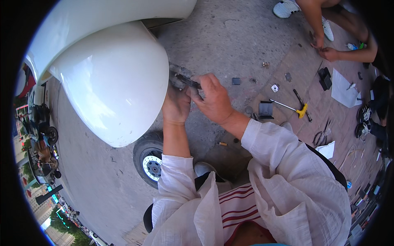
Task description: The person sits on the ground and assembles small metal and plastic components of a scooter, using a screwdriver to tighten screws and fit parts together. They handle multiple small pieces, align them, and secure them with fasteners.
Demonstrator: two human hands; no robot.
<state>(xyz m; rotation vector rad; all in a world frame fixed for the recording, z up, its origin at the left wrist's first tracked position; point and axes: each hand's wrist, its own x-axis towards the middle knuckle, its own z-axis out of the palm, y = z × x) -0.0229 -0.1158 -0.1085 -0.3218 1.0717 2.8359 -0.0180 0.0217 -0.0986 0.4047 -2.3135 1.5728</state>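
Observation:
A large glossy white curved panel (pixel 113 84) fills the upper left, with a wheel with a silver disc (pixel 145 160) below it. Beside the panel's right edge, my right hand (pixel 213 98) is closed on a narrow black part (pixel 184 80), which lies against a dull grey piece whose shape is unclear. My left hand (pixel 176 104) is just below and left of it, partly behind the panel and my right hand, with its fingers curled round something I cannot make out.
Another person's hands (pixel 326 51) are at the upper right. On the pavement lie a yellow-handled tool (pixel 301 110), scissors (pixel 322 135), dark brackets (pixel 266 110), white paper (pixel 344 88) and small parts. Another person's shoes (pixel 363 119) stand at the right; parked scooters (pixel 45 135) line the left.

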